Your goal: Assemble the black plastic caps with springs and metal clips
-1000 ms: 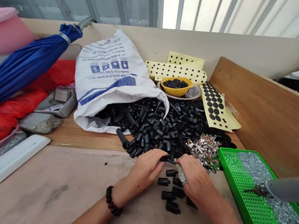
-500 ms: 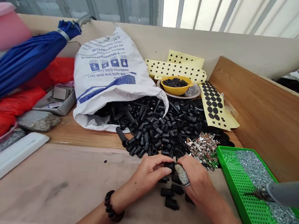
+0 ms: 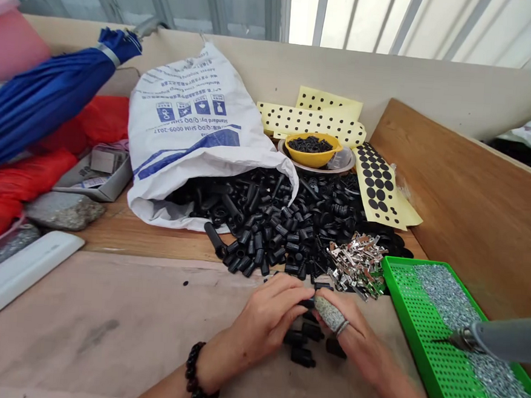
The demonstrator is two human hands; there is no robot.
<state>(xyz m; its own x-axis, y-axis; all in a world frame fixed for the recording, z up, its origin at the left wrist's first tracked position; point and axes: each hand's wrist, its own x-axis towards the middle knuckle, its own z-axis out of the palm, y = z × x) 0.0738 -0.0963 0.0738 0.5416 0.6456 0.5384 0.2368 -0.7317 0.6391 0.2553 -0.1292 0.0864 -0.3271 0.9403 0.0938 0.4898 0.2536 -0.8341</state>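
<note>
In the head view, a small, black, plastic-looking part sat between the fingertips of the left hand and right hand, both nearly closed and pinching it above the table. Its long axis seemed to run roughly left to right, though fingers hid most of it. Ridged black cylinders lay just below, near-side of the speckled finger wrap.
</note>
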